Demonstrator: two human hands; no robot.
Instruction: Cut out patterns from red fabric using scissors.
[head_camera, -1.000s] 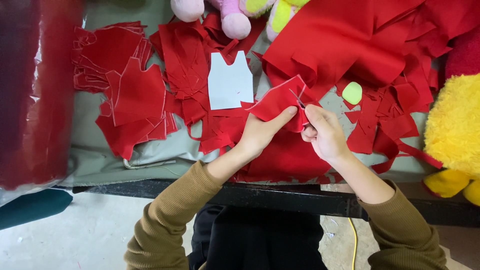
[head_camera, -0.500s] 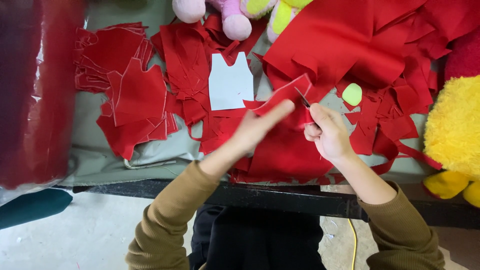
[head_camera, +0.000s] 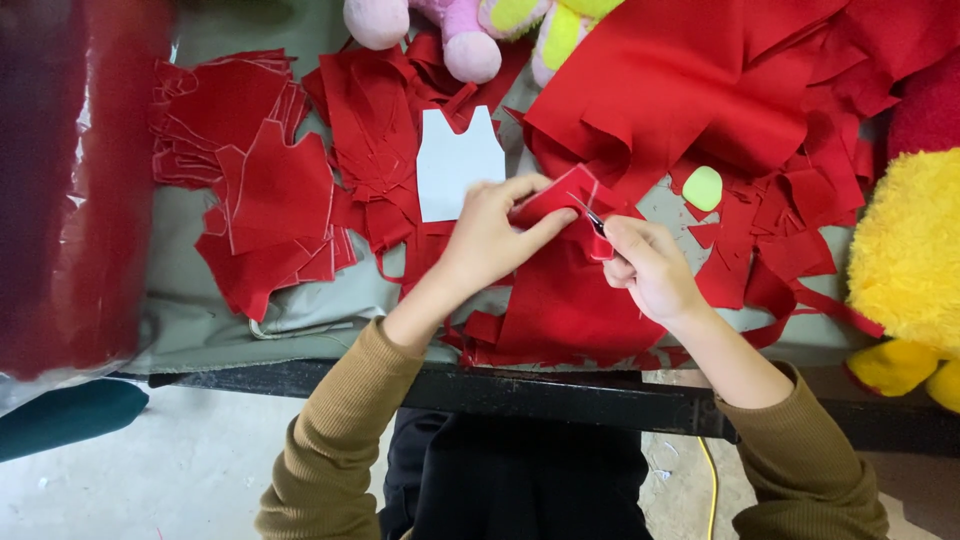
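Left hand (head_camera: 492, 235) pinches a small red fabric piece (head_camera: 560, 195) between thumb and fingers, holding it raised just above the red fabric pile (head_camera: 570, 300) at the tabletop's near edge. Right hand (head_camera: 650, 265) is closed around small scissors (head_camera: 592, 217); only the thin blades show, their tips meeting the piece's right edge. Whether the blades are parted cannot be told. White vest-shaped paper pattern (head_camera: 455, 165) lies flat just left of the left hand, on the grey-green cloth covering the tabletop (head_camera: 200, 310). Stack of cut red pieces (head_camera: 255, 190) sits further left, well apart from both hands. Large red sheet (head_camera: 700, 90) spreads behind the hands. Pale green chalk piece (head_camera: 702, 187) lies right of the scissors. Yellow plush toy (head_camera: 910, 260) at the right edge; pink plush toy (head_camera: 440, 25) at the far edge.
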